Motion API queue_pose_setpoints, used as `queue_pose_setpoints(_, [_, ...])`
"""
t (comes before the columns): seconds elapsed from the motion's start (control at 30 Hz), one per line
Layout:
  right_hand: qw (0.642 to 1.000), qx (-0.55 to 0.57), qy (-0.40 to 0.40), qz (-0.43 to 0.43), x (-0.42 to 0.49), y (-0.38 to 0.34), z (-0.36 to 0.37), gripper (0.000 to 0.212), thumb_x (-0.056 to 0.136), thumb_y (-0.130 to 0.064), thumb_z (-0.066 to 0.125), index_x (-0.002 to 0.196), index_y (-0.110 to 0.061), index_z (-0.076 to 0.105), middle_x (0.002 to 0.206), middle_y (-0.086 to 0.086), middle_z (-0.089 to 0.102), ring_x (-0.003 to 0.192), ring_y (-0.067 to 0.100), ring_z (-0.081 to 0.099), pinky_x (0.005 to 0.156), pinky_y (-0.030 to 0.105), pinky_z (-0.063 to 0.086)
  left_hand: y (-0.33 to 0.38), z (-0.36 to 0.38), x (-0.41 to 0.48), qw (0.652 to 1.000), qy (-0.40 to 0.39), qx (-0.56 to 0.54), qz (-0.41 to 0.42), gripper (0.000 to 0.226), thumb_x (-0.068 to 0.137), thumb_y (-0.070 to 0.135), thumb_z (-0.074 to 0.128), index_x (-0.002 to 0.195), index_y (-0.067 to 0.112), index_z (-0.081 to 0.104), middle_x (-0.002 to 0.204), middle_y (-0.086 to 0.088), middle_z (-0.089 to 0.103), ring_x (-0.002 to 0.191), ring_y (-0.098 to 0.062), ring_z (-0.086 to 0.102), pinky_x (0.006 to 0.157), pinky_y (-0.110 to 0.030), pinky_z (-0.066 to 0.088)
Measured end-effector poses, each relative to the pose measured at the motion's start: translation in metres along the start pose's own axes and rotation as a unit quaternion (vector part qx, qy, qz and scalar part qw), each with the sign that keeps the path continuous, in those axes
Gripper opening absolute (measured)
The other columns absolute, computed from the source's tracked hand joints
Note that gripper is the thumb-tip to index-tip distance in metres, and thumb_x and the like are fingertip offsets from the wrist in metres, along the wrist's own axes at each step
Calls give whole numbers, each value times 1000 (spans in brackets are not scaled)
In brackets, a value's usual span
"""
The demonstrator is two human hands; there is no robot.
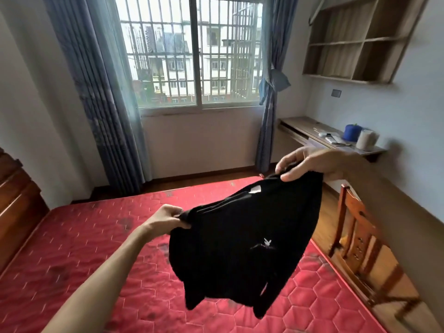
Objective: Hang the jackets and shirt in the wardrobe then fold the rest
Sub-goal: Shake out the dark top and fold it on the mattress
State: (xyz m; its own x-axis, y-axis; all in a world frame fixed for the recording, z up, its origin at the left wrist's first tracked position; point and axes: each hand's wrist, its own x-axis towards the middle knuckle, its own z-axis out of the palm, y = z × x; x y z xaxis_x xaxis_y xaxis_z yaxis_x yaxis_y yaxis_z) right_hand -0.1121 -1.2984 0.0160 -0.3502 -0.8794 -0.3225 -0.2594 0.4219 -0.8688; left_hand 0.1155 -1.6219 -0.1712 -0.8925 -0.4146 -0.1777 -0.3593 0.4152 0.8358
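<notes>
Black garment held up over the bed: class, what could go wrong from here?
The left hand and right hand pinch only the top edge of the black garment, so it might slip free. It hangs bunched and uneven, so a fold may come out crooked. The red mattress below shows dark marks that might transfer.

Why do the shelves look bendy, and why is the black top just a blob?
Head view: the wide-angle lens bends the shelves near the edge; the window is glaringly bright, and the black top, pinched by the left hand and right hand, shows almost no folds.
</notes>
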Motion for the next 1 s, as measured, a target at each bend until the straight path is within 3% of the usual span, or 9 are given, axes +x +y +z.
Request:
queue_pose_setpoints(0.1, [998, -37, -17, 50, -22, 19, -7, 64, 57, -28, 95, 113, -6, 73, 113, 18, 71, 99, 27, 69, 76, 30, 59, 1, 5, -15, 1000, 3, 13, 27, 41, 79, 24, 85, 67, 11, 48, 64, -3, 35, 58, -16, 37, 50, -25, 33])
queue_pose_setpoints(0.23, [977, -137, -89, 140, -58, 39, -6, 51, 74, -9, 84, 122, -6, 68, 117, 19, 71, 107, 33, 70, 92, 44, 57, 18, 6, -44, 998, -20, 55, 30, 47, 78, 26, 85, 61, 16, 43, 60, 4, 38, 58, -10, 39, 55, -24, 35])
queue_pose_setpoints(0.3, [955, -226, -75, 178, -71, 49, -5, 47, 71, -6, 85, 115, -7, 71, 111, 15, 74, 105, 34, 70, 96, 50, 55, 25, 7, -61, 995, -29, 87, 24, 47, 77, 26, 86, 58, 19, 44, 59, 7, 39, 56, -8, 35, 55, -25, 29])
queue_pose_setpoints(0.37, [939, -291, -20, 183, -79, 59, 1, 33, 70, -6, 84, 102, -11, 75, 102, 10, 77, 98, 29, 73, 92, 46, 57, 28, 10, -79, 995, -30, 94, 22, 48, 75, 28, 87, 57, 20, 44, 60, 5, 39, 58, -11, 33, 56, -27, 27])
queue_pose_setpoints(0.53, [933, -318, 139, 97, -91, 82, 18, 11, 80, -15, 79, 82, -26, 76, 81, -4, 74, 82, 15, 69, 69, 23, 52, 54, 18, -144, 994, -47, 93, -22, 49, 72, 40, 87, 62, 14, 47, 65, -1, 42, 64, -19, 37, 63, -31, 30])
queue_pose_setpoints(0.63, [915, -303, 265, 16, -95, 93, 29, 10, 82, -15, 73, 86, -23, 77, 87, -1, 72, 92, 20, 66, 76, 27, 46, 69, 21, -183, 996, -70, 29, -54, 30, 78, 26, 84, 89, 1, 73, 92, -5, 75, 89, -20, 71, 87, -33, 53])
queue_pose_setpoints(0.73, [880, -269, 378, -97, -103, 94, 49, 21, 81, -8, 63, 92, -19, 78, 91, 6, 75, 94, 27, 66, 81, 29, 47, 76, 27, -215, 996, -67, -16, -59, 33, 82, 16, 80, 113, 7, 74, 114, -12, 74, 109, -26, 71, 98, -41, 53])
queue_pose_setpoints(0.87, [855, -209, 436, -188, -121, 72, 71, 35, 72, -22, 54, 98, -16, 78, 92, 10, 76, 95, 28, 67, 86, 31, 45, 73, 37, -246, 993, -65, -55, -77, 30, 86, 7, 76, 115, 0, 70, 118, -20, 71, 108, -27, 70, 103, -45, 51])
queue_pose_setpoints(1.0, [839, -219, 454, -206, -136, 43, 72, 51, 63, -26, 45, 100, -14, 77, 90, 14, 75, 91, 32, 67, 88, 34, 47, 65, 52, -267, 991, -104, -42, -75, 54, 75, 4, 85, 125, 3, 65, 125, -19, 68, 117, -33, 66, 102, -49, 51])
